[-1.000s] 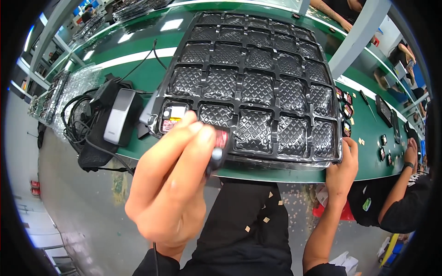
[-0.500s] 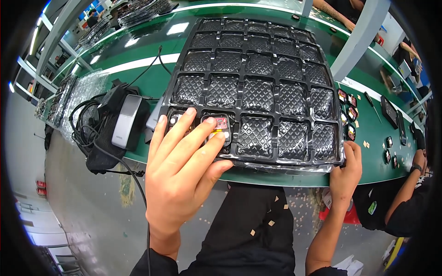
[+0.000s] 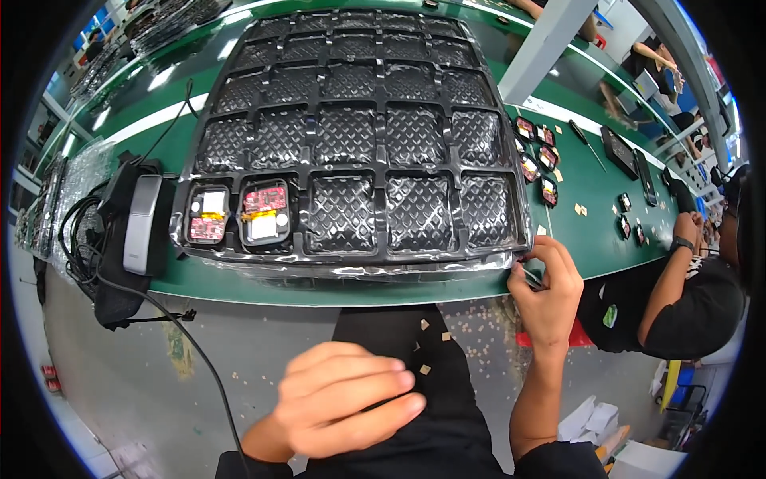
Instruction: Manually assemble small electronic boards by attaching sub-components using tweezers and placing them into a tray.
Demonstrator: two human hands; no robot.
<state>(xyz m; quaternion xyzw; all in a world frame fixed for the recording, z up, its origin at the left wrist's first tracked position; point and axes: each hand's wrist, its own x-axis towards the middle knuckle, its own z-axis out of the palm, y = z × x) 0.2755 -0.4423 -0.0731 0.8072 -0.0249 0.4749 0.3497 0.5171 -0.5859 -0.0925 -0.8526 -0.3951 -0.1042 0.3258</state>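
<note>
Brightly lit, cool tone, exposure fairly even. White glare is mirrored in the green worktop (image 3: 590, 243), left of and beyond the black tray (image 3: 341, 214); small highlights are scattered over the tray's ridged pockets. Shadows are kept soft. Left fingers (image 3: 351, 393), on the near side of the tray, are slightly blurred; pockets are rendered sharper. Worktop's near edge is bowed by the fisheye. Background beyond the tray is squeezed and indistinct; rim is blackened.
</note>
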